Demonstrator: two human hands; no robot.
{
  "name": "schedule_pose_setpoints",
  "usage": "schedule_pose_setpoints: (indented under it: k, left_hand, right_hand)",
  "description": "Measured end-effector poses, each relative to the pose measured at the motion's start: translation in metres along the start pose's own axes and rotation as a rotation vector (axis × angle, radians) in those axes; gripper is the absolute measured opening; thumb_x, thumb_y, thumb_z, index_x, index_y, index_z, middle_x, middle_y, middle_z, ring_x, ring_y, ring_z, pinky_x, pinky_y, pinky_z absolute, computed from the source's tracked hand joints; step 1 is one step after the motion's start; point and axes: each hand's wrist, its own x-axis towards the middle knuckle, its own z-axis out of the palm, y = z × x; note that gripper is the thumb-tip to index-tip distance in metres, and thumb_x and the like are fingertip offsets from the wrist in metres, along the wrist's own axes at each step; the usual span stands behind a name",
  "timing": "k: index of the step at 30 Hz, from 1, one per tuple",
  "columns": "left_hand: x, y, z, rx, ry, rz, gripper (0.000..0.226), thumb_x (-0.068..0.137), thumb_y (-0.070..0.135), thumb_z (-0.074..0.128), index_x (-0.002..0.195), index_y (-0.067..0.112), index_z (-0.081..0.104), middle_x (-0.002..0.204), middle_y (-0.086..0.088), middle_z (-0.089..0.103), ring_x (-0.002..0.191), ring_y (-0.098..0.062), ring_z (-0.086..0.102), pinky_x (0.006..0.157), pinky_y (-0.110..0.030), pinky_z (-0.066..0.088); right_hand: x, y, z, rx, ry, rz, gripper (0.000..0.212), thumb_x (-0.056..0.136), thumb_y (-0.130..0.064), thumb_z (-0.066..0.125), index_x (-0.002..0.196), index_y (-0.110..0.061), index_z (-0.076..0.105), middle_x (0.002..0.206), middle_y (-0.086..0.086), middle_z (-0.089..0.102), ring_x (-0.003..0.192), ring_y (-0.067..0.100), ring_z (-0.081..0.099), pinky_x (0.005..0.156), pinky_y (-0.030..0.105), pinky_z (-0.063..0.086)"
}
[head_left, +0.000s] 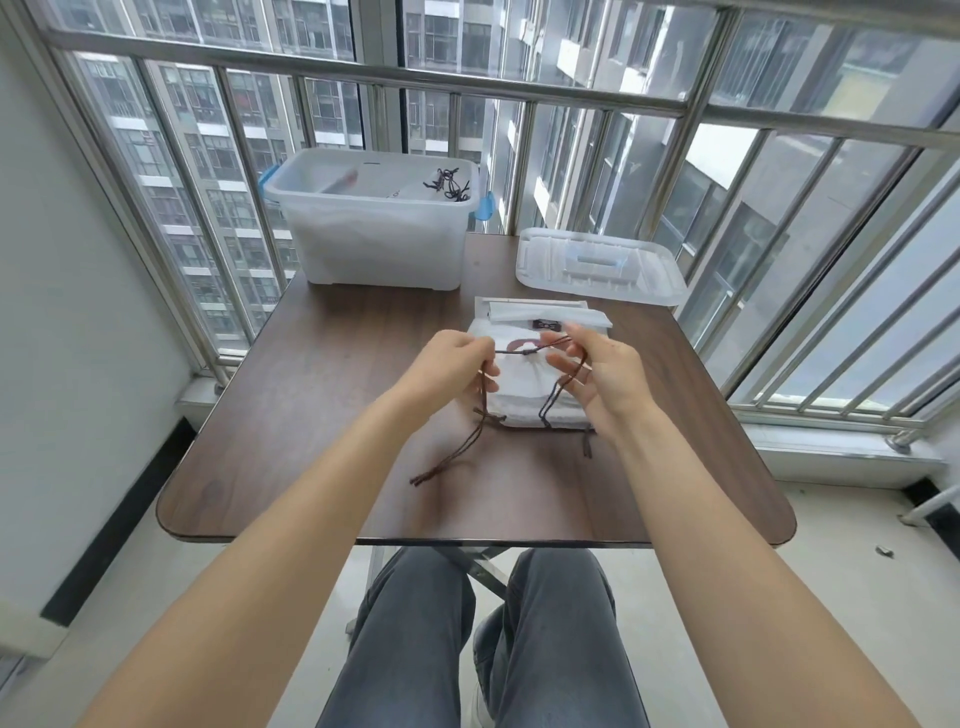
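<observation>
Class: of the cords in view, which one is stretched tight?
The cord held between left hand and right hand; the others lie slack on the table or bundled in the box.

In our grip we see a matt brown twisted cord. Beneath it is matt white cloth on a smooth wood-grain table. Beyond are a translucent plastic box and lid.
</observation>
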Motion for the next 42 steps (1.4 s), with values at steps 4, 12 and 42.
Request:
schedule_pose_setpoints:
  k: [4,12,42]
  left_hand:
    - [-0.002,0.005,-0.002,-0.380,-0.025,-0.151,0.024,0.090,0.015,0.044,0.066,0.013,0.050,0.071,0.000,0.061,0.059,-0.010,0.063,0.059,-0.021,0.043]
    - [-0.004,0.000,-0.007,-0.789,-0.157,-0.110,0.022,0.094,0.028,0.053,0.095,0.010,0.066,0.086,0.010,0.067,0.051,-0.001,0.043,0.034,-0.008,0.024]
    - [0.000,-0.005,0.014,0.032,-0.121,0.378,0.038,0.099,0.000,0.035,0.126,0.018,0.055,0.074,-0.006,0.055,0.060,0.002,0.046,0.072,-0.013,0.038]
  right_hand:
    - [0.000,0.002,0.000,0.337,-0.061,0.111,0.029,0.092,-0.012,0.050,0.064,-0.015,0.043,0.075,0.005,0.073,0.048,0.006,0.059,0.037,0.011,0.035]
    - [0.000,0.008,0.002,0.427,-0.177,0.084,0.023,0.097,-0.009,0.043,0.084,0.001,0.059,0.074,0.008,0.072,0.060,0.005,0.065,0.054,0.010,0.051]
    - [-0.009,0.002,0.020,0.019,-0.234,-0.090,0.019,0.089,0.008,0.048,0.078,0.005,0.062,0.065,0.015,0.059,0.045,0.013,0.057,0.057,0.015,0.050]
